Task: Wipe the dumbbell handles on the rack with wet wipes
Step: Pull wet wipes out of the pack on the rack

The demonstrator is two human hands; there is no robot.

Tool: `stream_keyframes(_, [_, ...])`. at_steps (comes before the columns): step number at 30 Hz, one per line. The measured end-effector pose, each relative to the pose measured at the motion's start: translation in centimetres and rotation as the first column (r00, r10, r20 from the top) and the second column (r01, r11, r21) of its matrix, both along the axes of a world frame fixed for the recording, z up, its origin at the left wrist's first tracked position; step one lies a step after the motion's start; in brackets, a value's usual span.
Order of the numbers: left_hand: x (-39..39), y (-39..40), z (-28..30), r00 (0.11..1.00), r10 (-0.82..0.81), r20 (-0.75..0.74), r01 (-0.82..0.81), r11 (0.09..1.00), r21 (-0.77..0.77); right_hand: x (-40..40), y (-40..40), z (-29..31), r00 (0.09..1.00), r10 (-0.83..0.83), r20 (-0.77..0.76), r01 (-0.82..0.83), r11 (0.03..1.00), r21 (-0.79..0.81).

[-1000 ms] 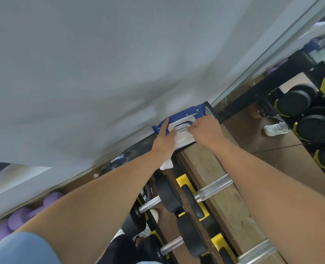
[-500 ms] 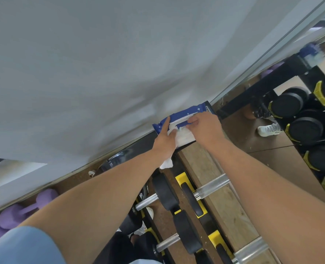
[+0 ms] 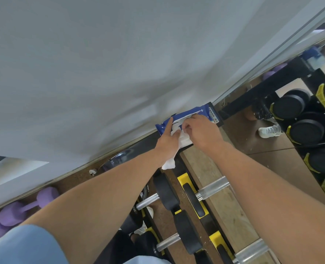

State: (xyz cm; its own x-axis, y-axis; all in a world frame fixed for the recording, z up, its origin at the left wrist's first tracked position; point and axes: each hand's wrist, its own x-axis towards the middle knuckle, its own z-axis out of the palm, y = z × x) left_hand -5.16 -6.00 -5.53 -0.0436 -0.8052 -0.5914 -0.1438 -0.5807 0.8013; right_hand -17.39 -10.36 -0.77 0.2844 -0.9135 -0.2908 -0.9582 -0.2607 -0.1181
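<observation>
Head view: blue wet-wipe pack (image 3: 205,114), soft, light, on rack (image 3: 211,168) top at 12 o'clock; left hand (image 3: 168,143) steadies it, holding wipe (image 3: 169,163); right hand (image 3: 201,130) pinches limp sheet at opening.

Light-blue short sleeve (image 3: 22,246), seemingly cotton

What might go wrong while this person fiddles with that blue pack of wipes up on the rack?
The blue wipes pack sits at the rack's end by the wall, steadied only by the left hand; a tug could slide it off. The right hand pinches at the opening, so several wipes may come out bunched. A white wipe already dangles under the left hand and might drop among the dumbbells.
</observation>
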Motion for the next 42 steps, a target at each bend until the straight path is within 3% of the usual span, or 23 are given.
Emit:
stream_keyframes(3, [-0.3, -0.2, 0.0, 0.998, -0.039, 0.040, 0.037, 0.998, 0.060, -0.4, 0.4, 0.4, 0.960, -0.113, 0.257, 0.110, 0.994, 0.025])
stream_keyframes(7, [0.0, -0.2, 0.8, 1.000, 0.008, -0.003, -0.008, 0.999, 0.032, 0.0, 1.2, 3.3, 0.765, -0.279, 0.581, 0.351, 0.936, -0.012])
stream_keyframes(9, [0.3, -0.2, 1.0, 0.997, 0.042, -0.064, -0.039, 0.998, 0.055, 0.5, 1.7, 5.2, 0.583, -0.299, 0.755, 0.492, 0.870, -0.035])
stream_keyframes(11, [0.7, -0.4, 1.0, 0.991, 0.108, -0.083, -0.101, 0.991, 0.089, 0.6, 1.8, 6.8, 0.343, -0.327, 0.881, 0.653, 0.757, 0.027])
stream_keyframes(14, [1.2, -0.7, 0.8, 0.983, 0.178, -0.051, -0.175, 0.983, 0.059, 0.4, 1.3, 8.7, -0.133, -0.372, 0.919, 0.765, 0.551, 0.334])
stream_keyframes(15, [1.3, -0.8, 0.6, 0.981, 0.181, -0.063, -0.178, 0.982, 0.057, 0.2, 1.1, 8.8, -0.216, -0.423, 0.880, 0.733, 0.525, 0.432])
stream_keyframes(16, [1.3, -0.8, 0.5, 0.982, 0.169, -0.080, -0.165, 0.985, 0.051, 0.2, 0.9, 9.0, -0.226, -0.494, 0.840, 0.697, 0.520, 0.494])
stream_keyframes(17, [1.3, -0.7, 0.4, 0.986, 0.147, -0.083, -0.145, 0.989, 0.036, 0.1, 0.8, 8.6, -0.136, -0.582, 0.801, 0.693, 0.522, 0.497])
stream_keyframes(19, [1.0, -0.8, 0.3, 0.995, 0.099, -0.028, -0.100, 0.995, -0.028, 0.2, 1.3, 7.4, 0.204, -0.676, 0.709, 0.698, 0.608, 0.379])
stream_keyframes(20, [0.8, -1.0, 0.2, 0.996, 0.079, 0.033, -0.077, 0.995, -0.061, 0.3, 1.8, 6.8, 0.297, -0.674, 0.677, 0.700, 0.635, 0.326])
stream_keyframes(23, [0.7, -1.7, 0.1, 0.974, 0.017, 0.227, -0.002, 0.998, -0.066, 0.3, 3.1, 5.3, 0.412, -0.639, 0.650, 0.679, 0.690, 0.248])
stream_keyframes(25, [0.5, -2.1, -0.3, 0.955, -0.037, 0.294, 0.044, 0.999, -0.017, -0.3, 3.7, 4.4, 0.535, -0.674, 0.509, 0.666, 0.708, 0.237])
stream_keyframes(26, [0.4, -2.2, -0.5, 0.948, -0.045, 0.315, 0.051, 0.999, -0.011, -0.3, 3.9, 4.0, 0.651, -0.644, 0.403, 0.626, 0.755, 0.196])
stream_keyframes(30, [0.6, -1.9, -1.0, 0.931, -0.050, 0.362, 0.074, 0.996, -0.054, -0.7, 3.9, 1.9, 0.841, -0.508, 0.186, 0.485, 0.860, 0.157])
stream_keyframes(33, [1.0, -1.0, -0.6, 0.949, -0.064, 0.308, 0.100, 0.990, -0.101, -0.8, 4.2, 1.4, 0.896, -0.441, 0.059, 0.423, 0.885, 0.194])
stream_keyframes(35, [1.6, -0.3, 0.1, 0.894, -0.139, 0.427, 0.245, 0.948, -0.205, -1.0, 4.6, 1.6, 0.889, -0.455, 0.043, 0.435, 0.872, 0.226])
stream_keyframes(38, [2.2, 0.3, 0.4, 0.688, -0.269, 0.675, 0.544, 0.805, -0.234, -1.1, 5.1, 1.6, 0.850, -0.519, 0.089, 0.481, 0.834, 0.271])
stream_keyframes(42, [1.2, 0.6, 0.7, 0.470, -0.423, 0.775, 0.719, 0.693, -0.058, -1.5, 6.0, 2.2, 0.730, -0.650, 0.211, 0.586, 0.754, 0.298])
